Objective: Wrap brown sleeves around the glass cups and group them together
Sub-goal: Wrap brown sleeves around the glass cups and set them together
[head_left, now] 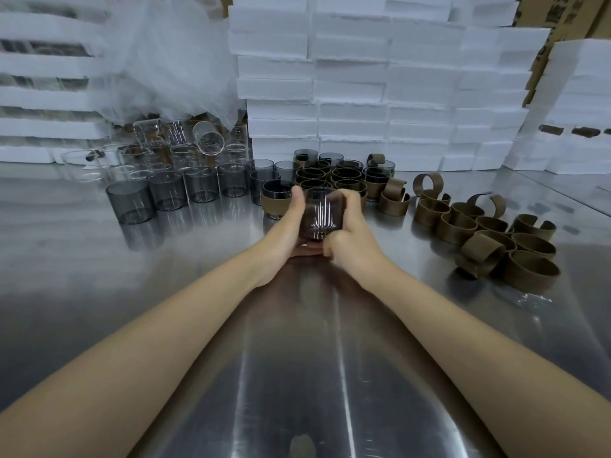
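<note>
Over the steel table (185, 266), the left hand (290, 223) and right hand (348, 234) both grip one dark glass cup (319, 213) (any sleeve on it is blurred). Sleeved cups (334, 175) cluster just behind; loose brown sleeves (496, 233) lie to the right.

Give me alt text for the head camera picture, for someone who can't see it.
A person's left hand and right hand hold a dark glass cup over a steel table. Behind it stand sleeved cups, with bare grey cups to the left, loose brown sleeves to the right, and stacked white foam boxes at the back.
</note>
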Demonstrator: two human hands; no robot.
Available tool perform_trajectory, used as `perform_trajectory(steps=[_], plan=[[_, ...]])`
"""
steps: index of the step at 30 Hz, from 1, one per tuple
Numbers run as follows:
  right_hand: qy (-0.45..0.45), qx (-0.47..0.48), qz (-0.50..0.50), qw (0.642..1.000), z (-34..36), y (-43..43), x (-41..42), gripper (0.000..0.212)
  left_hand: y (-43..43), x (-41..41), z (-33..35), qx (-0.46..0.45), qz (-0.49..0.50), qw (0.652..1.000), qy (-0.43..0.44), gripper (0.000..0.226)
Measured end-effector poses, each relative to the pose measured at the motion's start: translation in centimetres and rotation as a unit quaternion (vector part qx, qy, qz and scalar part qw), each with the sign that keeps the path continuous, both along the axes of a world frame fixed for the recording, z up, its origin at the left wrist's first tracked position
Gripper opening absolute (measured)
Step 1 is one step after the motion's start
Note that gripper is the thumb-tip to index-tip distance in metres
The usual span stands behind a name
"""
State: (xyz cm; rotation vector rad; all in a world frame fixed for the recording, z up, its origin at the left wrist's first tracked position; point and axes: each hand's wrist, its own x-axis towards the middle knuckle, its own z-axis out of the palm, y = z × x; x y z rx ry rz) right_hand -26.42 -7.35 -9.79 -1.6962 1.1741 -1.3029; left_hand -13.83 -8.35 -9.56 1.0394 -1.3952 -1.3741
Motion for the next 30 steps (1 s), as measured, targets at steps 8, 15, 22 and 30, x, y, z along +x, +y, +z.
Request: perform_trajectory(steps=[8,15,22,30], plan=[[0.034,-0.047,-0.097,0.994,0.2,-0.4,-1.3,0.057,-0.2,-0.6,-1.1,-0.069,-0.018,0.997,-0.038,0.041],[-0.261,0.122,-0.002,0.958,1.5,0.5,0.6,0.03,0.2,-0.9,-1.2,-0.087,0.109,0.987,-0.077,0.06],[-0.349,0.162,-0.061,0.921,0.8,0.5,0.4,0.045,1.8,-2.0,-1.3,-0.234,0.049,0.946,-0.219,0.046],[-0.306,0.219,0.085,0.923,1.5,-0.3,-1.5,0.05,2.4,-2.4,-0.6,-0.108,-0.036,0.993,0.032,0.065]])
